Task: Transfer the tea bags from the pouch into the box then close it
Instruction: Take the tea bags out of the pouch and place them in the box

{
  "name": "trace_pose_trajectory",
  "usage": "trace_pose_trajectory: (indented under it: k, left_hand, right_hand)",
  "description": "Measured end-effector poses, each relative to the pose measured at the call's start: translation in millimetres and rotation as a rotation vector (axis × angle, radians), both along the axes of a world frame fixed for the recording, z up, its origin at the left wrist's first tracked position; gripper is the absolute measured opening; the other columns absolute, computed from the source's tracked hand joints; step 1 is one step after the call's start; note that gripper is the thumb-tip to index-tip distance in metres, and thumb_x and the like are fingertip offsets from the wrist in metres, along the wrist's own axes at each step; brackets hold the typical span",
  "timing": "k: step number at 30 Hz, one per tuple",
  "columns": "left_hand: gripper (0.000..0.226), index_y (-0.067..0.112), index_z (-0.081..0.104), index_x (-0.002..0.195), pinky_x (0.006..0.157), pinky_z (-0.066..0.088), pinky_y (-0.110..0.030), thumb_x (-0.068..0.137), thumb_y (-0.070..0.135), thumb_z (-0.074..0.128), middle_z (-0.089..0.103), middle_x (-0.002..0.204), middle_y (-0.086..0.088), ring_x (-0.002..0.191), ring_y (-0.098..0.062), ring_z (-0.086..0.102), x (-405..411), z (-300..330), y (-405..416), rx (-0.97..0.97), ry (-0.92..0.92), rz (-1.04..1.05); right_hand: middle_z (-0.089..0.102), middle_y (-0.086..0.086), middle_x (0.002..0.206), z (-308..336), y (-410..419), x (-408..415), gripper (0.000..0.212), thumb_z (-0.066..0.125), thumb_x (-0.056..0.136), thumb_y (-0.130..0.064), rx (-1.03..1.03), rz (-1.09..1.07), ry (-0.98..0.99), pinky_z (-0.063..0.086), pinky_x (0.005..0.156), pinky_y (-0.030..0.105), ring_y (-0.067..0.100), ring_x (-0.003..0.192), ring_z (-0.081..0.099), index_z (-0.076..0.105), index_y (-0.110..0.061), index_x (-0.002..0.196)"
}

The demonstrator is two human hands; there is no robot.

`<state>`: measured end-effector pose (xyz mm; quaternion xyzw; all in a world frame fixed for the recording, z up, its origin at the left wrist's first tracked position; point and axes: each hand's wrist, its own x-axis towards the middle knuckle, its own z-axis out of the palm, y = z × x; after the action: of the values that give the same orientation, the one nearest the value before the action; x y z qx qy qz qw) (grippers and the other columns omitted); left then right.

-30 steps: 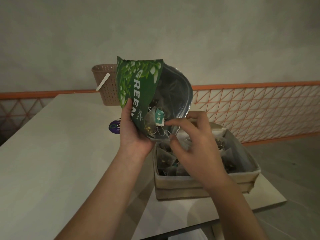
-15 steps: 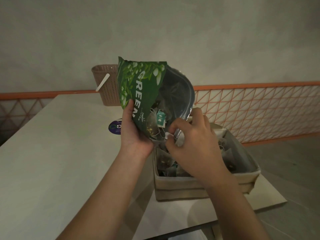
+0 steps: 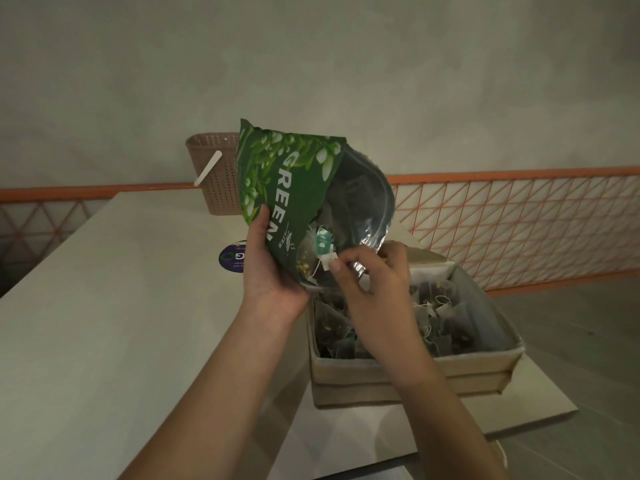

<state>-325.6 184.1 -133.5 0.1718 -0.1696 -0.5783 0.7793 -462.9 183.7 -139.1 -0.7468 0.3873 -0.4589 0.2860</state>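
My left hand (image 3: 268,271) grips a green tea pouch (image 3: 291,188) by its lower left side, holding it tilted with its open mouth facing right and down over the box. A tea bag (image 3: 311,258) with a teal tag hangs in the mouth. My right hand (image 3: 370,289) is at the pouch mouth, thumb and forefinger pinched on the tea bag's white tag. Below stands an open beige cardboard box (image 3: 415,372) holding several tea bags (image 3: 440,323).
A brown perforated basket (image 3: 211,178) with a white stick stands at the table's far edge. A round purple sticker (image 3: 232,259) lies on the pale table (image 3: 104,323). An orange mesh railing (image 3: 519,220) runs behind. The box sits near the table's right edge.
My right hand has shifted slightly left along the pouch mouth and now pinches the tea bag's white tag. The pouch has tilted a little.
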Motion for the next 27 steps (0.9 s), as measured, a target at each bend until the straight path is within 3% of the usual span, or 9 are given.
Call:
trace_pose_trajectory:
  k: [2,6,10,14,16,19,21,27]
  left_hand:
    - [0.062,0.015,0.055,0.147,0.123,0.031,-0.05,0.099,0.053,0.05,0.051,0.154,-0.012,0.145,-0.032,0.045,0.0,-0.4,-0.3,0.002,0.007,-0.007]
    - [0.061,0.016,0.059,0.144,0.123,0.032,-0.049,0.098,0.054,0.052,0.054,0.152,-0.011,0.143,-0.032,0.047,-1.6,0.0,-0.3,0.021,0.022,-0.018]
    - [0.06,0.016,0.06,0.143,0.122,0.033,-0.049,0.098,0.055,0.052,0.054,0.151,-0.01,0.143,-0.031,0.048,-3.3,2.1,0.4,0.037,0.023,-0.004]
    - [0.061,0.016,0.06,0.143,0.122,0.032,-0.049,0.097,0.056,0.053,0.053,0.152,-0.011,0.144,-0.032,0.046,-6.5,4.5,2.7,0.055,0.03,-0.007]
    - [0.061,0.016,0.06,0.143,0.122,0.033,-0.049,0.097,0.055,0.052,0.052,0.153,-0.011,0.144,-0.032,0.046,-8.0,6.1,4.5,0.061,0.03,-0.001]
    - [0.06,0.014,0.063,0.14,0.117,0.041,-0.048,0.098,0.055,0.051,0.057,0.148,-0.012,0.139,-0.032,0.053,-9.9,9.4,7.0,0.054,0.036,-0.007]
    - [0.06,0.013,0.064,0.138,0.11,0.047,-0.048,0.098,0.055,0.05,0.06,0.144,-0.014,0.135,-0.033,0.056,-10.6,11.0,8.1,0.046,0.039,-0.015]
    - [0.064,0.012,0.059,0.143,0.119,0.038,-0.049,0.098,0.056,0.052,0.053,0.152,-0.015,0.141,-0.034,0.05,-8.1,9.3,6.9,0.053,0.028,-0.024]
  right_hand:
    - [0.037,-0.014,0.106,2.2,0.4,1.1,0.002,0.067,0.088,-0.033,0.048,0.019,-0.057,0.032,0.091,0.005,0.017,0.112,0.042,0.066,-0.032,0.088]
    - [0.039,-0.013,0.102,4.3,0.4,5.2,0.002,0.067,0.087,-0.037,0.131,0.01,-0.157,0.04,0.104,0.042,0.022,0.111,0.045,0.067,-0.036,0.086]
    - [0.039,-0.012,0.098,8.6,3.8,8.9,0.01,0.065,0.085,-0.046,0.193,-0.029,-0.197,0.031,0.109,0.055,0.021,0.109,0.044,0.063,-0.043,0.075]
    - [0.039,-0.015,0.1,13.1,6.6,13.8,0.005,0.066,0.08,-0.053,0.227,-0.046,-0.243,0.029,0.11,0.056,0.021,0.113,0.045,0.064,-0.049,0.081]
    - [0.039,-0.015,0.099,13.8,7.2,16.2,0.013,0.066,0.073,-0.059,0.221,-0.051,-0.254,0.031,0.108,0.055,0.021,0.112,0.046,0.064,-0.05,0.082]
    - [0.037,-0.018,0.098,16.4,7.5,18.2,0.014,0.07,0.072,-0.058,0.203,-0.079,-0.178,0.027,0.105,0.041,0.016,0.114,0.04,0.067,-0.045,0.077]
    - [0.038,-0.015,0.098,16.0,8.0,19.1,0.015,0.073,0.074,-0.055,0.142,-0.155,-0.071,0.017,0.093,0.032,0.014,0.116,0.035,0.068,-0.043,0.08]
    - [0.038,-0.01,0.105,10.9,6.1,25.7,0.027,0.075,0.07,-0.059,-0.063,-0.324,0.051,0.02,0.086,0.035,0.017,0.112,0.036,0.068,-0.039,0.086]
